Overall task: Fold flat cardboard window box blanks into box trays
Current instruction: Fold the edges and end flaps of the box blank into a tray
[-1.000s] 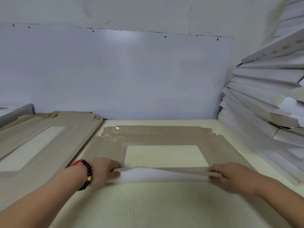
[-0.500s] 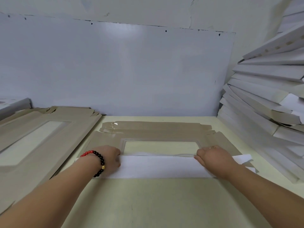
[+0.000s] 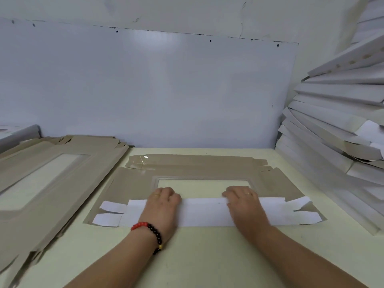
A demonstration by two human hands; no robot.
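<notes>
A flat brown cardboard blank [image 3: 207,170] with a clear window lies on the pale table [image 3: 197,256] in front of me. Its near long flap [image 3: 203,213] is folded over onto the blank and shows its white side, with white end tabs sticking out on both sides. My left hand [image 3: 162,204], which wears a bead bracelet, presses down on the flap left of centre. My right hand [image 3: 243,202] presses on it right of centre. The fingertips of both hands bend down at the flap's far edge, by the window.
A stack of flat brown window blanks [image 3: 52,183] lies at the left, overlapping the table edge. Folded white trays [image 3: 332,132] are piled high along the right. A white board [image 3: 145,90] stands against the wall behind the table.
The near flap was lifted at its edge one second ago. It has been swung over away from me and now lies flat on the blank, and both hands have moved forward and inward onto it.
</notes>
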